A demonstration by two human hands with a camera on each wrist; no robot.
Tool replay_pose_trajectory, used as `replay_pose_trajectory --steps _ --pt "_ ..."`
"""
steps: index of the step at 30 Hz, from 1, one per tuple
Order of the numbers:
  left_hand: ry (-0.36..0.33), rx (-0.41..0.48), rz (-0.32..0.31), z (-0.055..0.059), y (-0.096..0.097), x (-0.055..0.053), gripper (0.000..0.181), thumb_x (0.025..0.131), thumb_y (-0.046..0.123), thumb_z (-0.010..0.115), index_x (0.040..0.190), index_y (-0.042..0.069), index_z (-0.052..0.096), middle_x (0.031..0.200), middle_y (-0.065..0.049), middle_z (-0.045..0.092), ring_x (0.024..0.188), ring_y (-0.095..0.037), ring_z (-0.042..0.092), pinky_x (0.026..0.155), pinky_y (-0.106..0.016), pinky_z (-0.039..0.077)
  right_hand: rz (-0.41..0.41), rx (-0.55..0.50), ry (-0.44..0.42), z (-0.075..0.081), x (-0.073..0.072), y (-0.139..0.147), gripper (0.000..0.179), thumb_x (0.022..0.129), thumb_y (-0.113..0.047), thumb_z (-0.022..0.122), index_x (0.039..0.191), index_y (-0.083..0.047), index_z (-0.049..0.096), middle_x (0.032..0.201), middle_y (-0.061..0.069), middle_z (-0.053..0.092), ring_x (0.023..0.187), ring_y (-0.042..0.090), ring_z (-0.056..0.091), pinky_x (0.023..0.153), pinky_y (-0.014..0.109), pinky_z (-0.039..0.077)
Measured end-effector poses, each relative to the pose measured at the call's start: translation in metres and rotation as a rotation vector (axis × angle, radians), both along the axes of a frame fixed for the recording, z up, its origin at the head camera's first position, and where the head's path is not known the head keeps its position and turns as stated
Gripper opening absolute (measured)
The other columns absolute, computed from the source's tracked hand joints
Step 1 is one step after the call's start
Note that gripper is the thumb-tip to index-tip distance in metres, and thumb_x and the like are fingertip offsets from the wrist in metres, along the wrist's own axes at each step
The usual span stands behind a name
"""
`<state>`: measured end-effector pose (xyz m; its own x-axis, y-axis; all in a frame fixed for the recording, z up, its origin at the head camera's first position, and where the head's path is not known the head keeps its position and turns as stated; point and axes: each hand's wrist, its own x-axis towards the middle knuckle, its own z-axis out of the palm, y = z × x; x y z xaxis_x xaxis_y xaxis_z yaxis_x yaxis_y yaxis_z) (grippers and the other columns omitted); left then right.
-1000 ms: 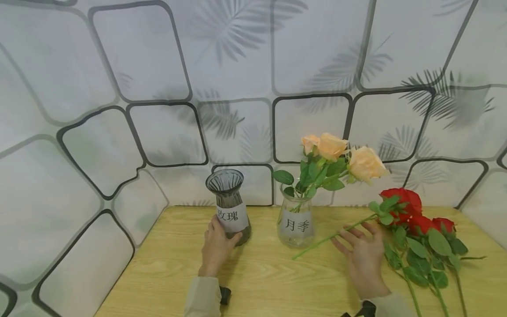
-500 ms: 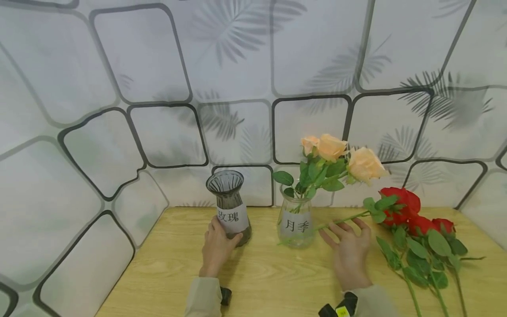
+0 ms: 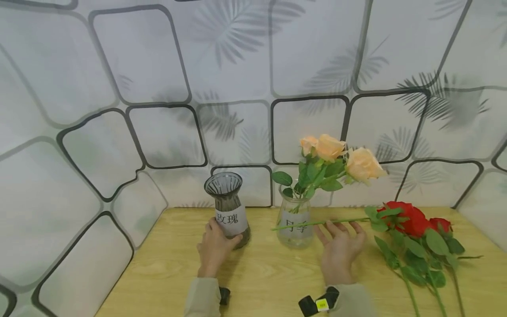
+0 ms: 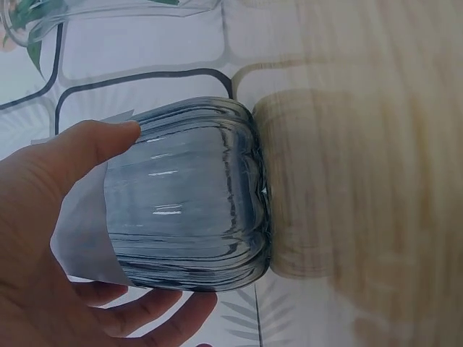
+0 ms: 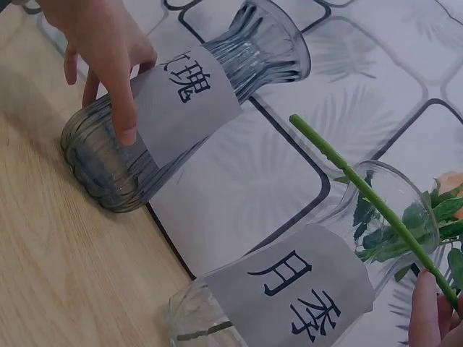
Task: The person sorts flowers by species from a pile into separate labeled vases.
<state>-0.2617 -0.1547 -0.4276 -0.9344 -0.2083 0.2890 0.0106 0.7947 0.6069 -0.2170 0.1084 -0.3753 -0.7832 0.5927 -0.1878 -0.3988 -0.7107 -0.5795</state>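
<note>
My left hand [image 3: 214,253] grips a grey ribbed glass vase [image 3: 226,200] low on its body, thumb on the right side. A paper label with black characters wraps the vase, which stands upright on the table. My right hand [image 3: 340,257] pinches the green stem of a red rose [image 3: 405,216]. That stem lies nearly level, its bloom to the right and its cut end pointing left. It crosses in front of the labelled clear vase [image 3: 294,241] in the head view. In the right wrist view the bare stem [image 5: 347,170] passes over that vase's mouth.
Several peach roses [image 3: 362,164] stand in the clear vase and lean right. More red roses [image 3: 439,225] lie on the wooden table [image 3: 253,281] at the right, stems toward me. A patterned wall [image 3: 237,132] rises behind.
My right hand has moved left with the red rose. The stem has swung from slanting down to nearly level, its end farther left. My left hand stays on the grey vase.
</note>
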Motion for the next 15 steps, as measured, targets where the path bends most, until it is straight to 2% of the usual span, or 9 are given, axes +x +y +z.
replay_pose_trajectory --steps 7,11,15 --pt "-0.012 -0.013 0.012 0.0 -0.003 0.003 0.086 0.075 0.036 0.089 0.133 -0.007 0.043 0.114 -0.026 0.057 0.096 -0.043 0.063 0.073 -0.065 0.047 0.011 -0.03 0.013 -0.002 -0.001 -0.015 0.049 0.094 0.021 0.048 0.123 -0.013 0.029 0.098 0.011 0.049 0.074 0.018 0.058 0.068 0.041 0.061" --pt "-0.025 -0.013 0.016 0.001 -0.004 0.003 0.086 0.075 0.037 0.089 0.133 -0.007 0.042 0.115 -0.026 0.056 0.098 -0.043 0.062 0.074 -0.065 0.047 0.023 -0.023 0.017 -0.002 -0.001 -0.023 0.041 0.098 0.014 0.047 0.124 -0.013 0.03 0.098 0.01 0.047 0.073 0.017 0.059 0.071 0.042 0.061" --pt "-0.031 -0.004 0.015 0.002 -0.001 0.002 0.086 0.075 0.037 0.089 0.134 -0.006 0.042 0.116 -0.026 0.056 0.098 -0.044 0.061 0.075 -0.064 0.049 0.036 -0.073 0.078 0.002 0.0 -0.025 0.035 0.102 0.009 0.042 0.125 -0.013 0.027 0.1 0.012 0.045 0.073 0.018 0.057 0.07 0.044 0.061"
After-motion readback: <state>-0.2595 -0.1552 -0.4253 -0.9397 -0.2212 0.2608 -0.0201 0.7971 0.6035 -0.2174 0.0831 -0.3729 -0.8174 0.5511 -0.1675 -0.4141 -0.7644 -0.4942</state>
